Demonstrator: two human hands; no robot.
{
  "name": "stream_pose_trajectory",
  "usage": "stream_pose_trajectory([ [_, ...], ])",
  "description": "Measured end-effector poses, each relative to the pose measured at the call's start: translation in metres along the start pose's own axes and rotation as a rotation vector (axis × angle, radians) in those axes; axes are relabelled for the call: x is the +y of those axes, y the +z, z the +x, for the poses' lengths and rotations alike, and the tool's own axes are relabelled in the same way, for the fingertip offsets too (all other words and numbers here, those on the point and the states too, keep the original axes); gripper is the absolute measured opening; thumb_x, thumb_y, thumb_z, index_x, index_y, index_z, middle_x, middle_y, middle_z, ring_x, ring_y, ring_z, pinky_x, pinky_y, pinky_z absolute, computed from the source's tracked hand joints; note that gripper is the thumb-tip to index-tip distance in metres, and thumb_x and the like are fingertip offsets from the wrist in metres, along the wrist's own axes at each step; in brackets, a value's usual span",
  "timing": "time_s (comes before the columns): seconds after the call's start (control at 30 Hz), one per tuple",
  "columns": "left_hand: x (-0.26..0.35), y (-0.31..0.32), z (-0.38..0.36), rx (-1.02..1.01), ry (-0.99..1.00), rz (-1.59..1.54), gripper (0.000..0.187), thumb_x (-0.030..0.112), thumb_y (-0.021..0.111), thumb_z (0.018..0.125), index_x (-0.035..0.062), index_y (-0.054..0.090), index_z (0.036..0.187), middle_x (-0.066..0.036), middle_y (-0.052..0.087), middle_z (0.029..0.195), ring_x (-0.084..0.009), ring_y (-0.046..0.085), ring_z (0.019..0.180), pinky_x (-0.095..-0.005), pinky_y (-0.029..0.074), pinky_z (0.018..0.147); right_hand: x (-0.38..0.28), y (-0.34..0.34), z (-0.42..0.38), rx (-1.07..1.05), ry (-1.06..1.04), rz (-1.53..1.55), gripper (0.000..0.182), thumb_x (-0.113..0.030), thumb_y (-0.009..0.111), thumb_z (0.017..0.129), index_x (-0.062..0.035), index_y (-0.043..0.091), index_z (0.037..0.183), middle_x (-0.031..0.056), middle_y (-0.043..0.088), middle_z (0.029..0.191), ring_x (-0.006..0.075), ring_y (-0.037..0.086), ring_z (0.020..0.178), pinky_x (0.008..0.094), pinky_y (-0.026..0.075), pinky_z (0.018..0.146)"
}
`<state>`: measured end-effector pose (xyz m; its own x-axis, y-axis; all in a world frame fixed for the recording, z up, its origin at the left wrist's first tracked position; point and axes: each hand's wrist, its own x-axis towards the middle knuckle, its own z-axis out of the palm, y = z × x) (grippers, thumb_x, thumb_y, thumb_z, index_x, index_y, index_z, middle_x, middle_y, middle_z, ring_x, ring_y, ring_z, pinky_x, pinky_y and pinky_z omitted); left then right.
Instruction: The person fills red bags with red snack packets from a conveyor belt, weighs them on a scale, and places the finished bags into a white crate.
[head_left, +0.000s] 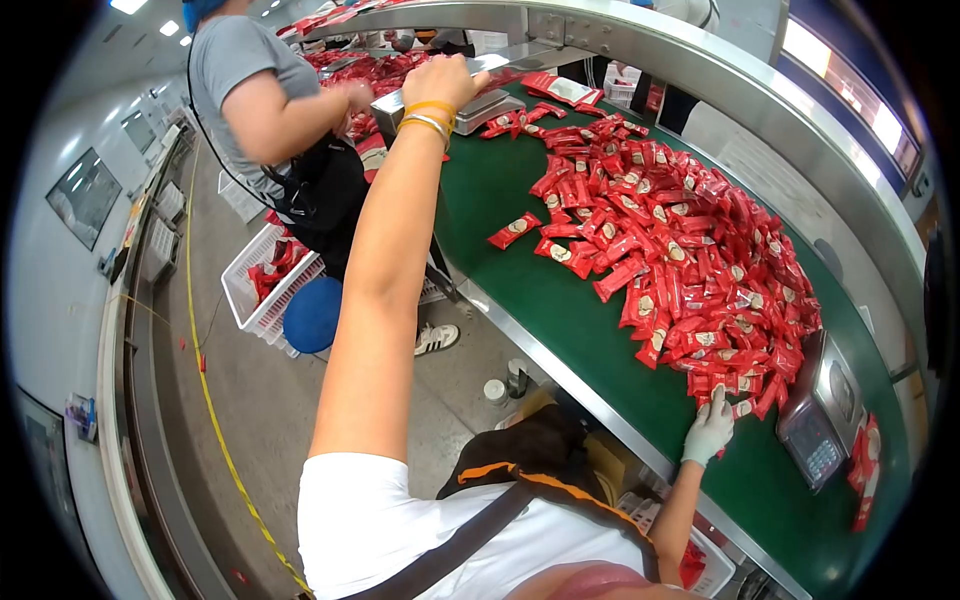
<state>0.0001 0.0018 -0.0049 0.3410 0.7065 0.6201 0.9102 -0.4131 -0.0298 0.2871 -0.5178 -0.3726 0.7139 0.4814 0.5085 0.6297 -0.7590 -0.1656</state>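
A large heap of small red packets [680, 240] lies on the green belt [490, 230]. My left hand [440, 82], bare with yellow and white bands at the wrist, is raised at the far end of the belt, its fingers curled by a metal edge; what they hold is hidden. In a pale glove, my right hand [710, 430] is at the near edge of the heap, its fingertips on red packets. A digital scale [820, 410] stands to its right, with more packets beyond it. A larger red and white pack [563, 88] lies near the belt's far end.
A co-worker in a grey shirt [235, 90] stands at the far left beside the line. White crates [265, 260] with red packets sit on the floor. A metal rail [700, 50] curves along the belt's far side. A round blue seat [312, 313] is below my left arm.
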Motion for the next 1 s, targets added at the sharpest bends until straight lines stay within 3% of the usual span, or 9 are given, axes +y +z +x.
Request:
stream_pose_trajectory([
  [0.07, 0.001, -0.002, 0.001, -0.021, -0.004, -0.011, 0.054, 0.056, 0.051, 0.087, 0.0089, 0.069, 0.106, -0.014, 0.069, 0.105, -0.0294, 0.066, 0.099, -0.0422, 0.053, 0.085, 0.003, 0.008, -0.001, 0.072, -0.033, -0.057, 0.053, -0.019, 0.056, 0.090, -0.0299, 0.044, 0.141, 0.0168, 0.059, 0.118, 0.0357, 0.057, 0.102, 0.0445, 0.046, 0.088],
  [0.27, -0.012, 0.004, 0.014, -0.129, 0.063, -0.101, 0.059, 0.057, 0.053, 0.082, 0.0061, 0.069, 0.106, -0.022, 0.066, 0.112, -0.0355, 0.063, 0.105, -0.0466, 0.049, 0.088, -0.013, -0.010, 0.010, 0.104, -0.044, 0.189, 0.044, -0.006, 0.065, 0.080, -0.0187, 0.064, 0.122, 0.0155, 0.063, 0.093, 0.0348, 0.061, 0.080, 0.0445, 0.050, 0.070],
  [0.37, -0.018, 0.017, 0.034, -0.166, 0.076, -0.021, 0.069, 0.062, 0.043, 0.086, 0.0058, 0.064, 0.119, -0.025, 0.061, 0.121, -0.0399, 0.057, 0.114, -0.0480, 0.044, 0.095, 0.004, -0.004, 0.009, 0.122, -0.068, 0.279, 0.039, -0.012, 0.066, 0.083, -0.0173, 0.063, 0.122, 0.0170, 0.066, 0.103, 0.0358, 0.063, 0.089, 0.0432, 0.051, 0.076],
  [0.43, -0.026, 0.030, 0.042, -0.157, 0.140, -0.024, 0.074, 0.065, 0.040, 0.089, 0.0038, 0.057, 0.127, -0.027, 0.055, 0.127, -0.0401, 0.051, 0.121, -0.0468, 0.040, 0.102, 0.014, -0.013, 0.003, 0.160, 0.154, 0.365, 0.044, -0.013, 0.063, 0.086, -0.0136, 0.057, 0.129, 0.0190, 0.062, 0.111, 0.0351, 0.062, 0.096, 0.0425, 0.050, 0.084],
  [0.6, -0.042, 0.047, 0.062, -0.168, 0.214, -0.026, 0.065, 0.059, 0.041, 0.092, 0.0043, 0.058, 0.124, -0.027, 0.055, 0.126, -0.0416, 0.051, 0.119, -0.0458, 0.040, 0.101, 0.045, -0.036, -0.014, 0.328, 0.378, 0.366, 0.049, -0.014, 0.060, 0.090, -0.0162, 0.050, 0.138, 0.0163, 0.059, 0.120, 0.0326, 0.058, 0.105, 0.0385, 0.046, 0.094],
  [0.67, -0.041, 0.045, 0.062, -0.177, 0.197, -0.018, 0.065, 0.058, 0.040, 0.093, 0.0039, 0.057, 0.124, -0.027, 0.055, 0.126, -0.0419, 0.051, 0.119, -0.0458, 0.040, 0.101, 0.047, -0.031, -0.026, 0.132, 0.260, 0.393, 0.050, -0.017, 0.063, 0.089, -0.0166, 0.050, 0.138, 0.0162, 0.058, 0.121, 0.0330, 0.056, 0.108, 0.0384, 0.045, 0.095],
  [0.73, -0.035, 0.037, 0.054, -0.175, 0.163, -0.015, 0.064, 0.057, 0.040, 0.093, 0.0034, 0.057, 0.125, -0.027, 0.055, 0.126, -0.0421, 0.050, 0.119, -0.0458, 0.040, 0.101, 0.034, -0.028, -0.029, -0.103, 0.158, 0.202, 0.070, -0.039, 0.075, 0.074, -0.0255, 0.049, 0.138, 0.0159, 0.056, 0.123, 0.0368, 0.054, 0.110, 0.0442, 0.044, 0.094],
  [0.8, -0.032, 0.033, 0.050, -0.153, 0.186, 0.011, 0.065, 0.057, 0.039, 0.093, 0.0023, 0.056, 0.125, -0.028, 0.055, 0.126, -0.0425, 0.050, 0.119, -0.0465, 0.040, 0.101, 0.015, -0.032, -0.024, -0.179, 0.100, 0.022, 0.077, -0.044, 0.077, 0.070, -0.0295, 0.047, 0.140, 0.0143, 0.053, 0.129, 0.0358, 0.052, 0.114, 0.0446, 0.044, 0.095],
  [1.0, -0.034, 0.038, 0.055, -0.184, 0.169, 0.049, 0.068, 0.059, 0.038, 0.093, 0.0013, 0.057, 0.123, -0.030, 0.055, 0.123, -0.0435, 0.052, 0.117, -0.0478, 0.040, 0.100, 0.003, -0.028, -0.007, -0.232, 0.193, 0.090, 0.076, -0.033, 0.075, 0.070, -0.0298, 0.044, 0.140, 0.0132, 0.053, 0.130, 0.0356, 0.053, 0.113, 0.0442, 0.045, 0.095],
])
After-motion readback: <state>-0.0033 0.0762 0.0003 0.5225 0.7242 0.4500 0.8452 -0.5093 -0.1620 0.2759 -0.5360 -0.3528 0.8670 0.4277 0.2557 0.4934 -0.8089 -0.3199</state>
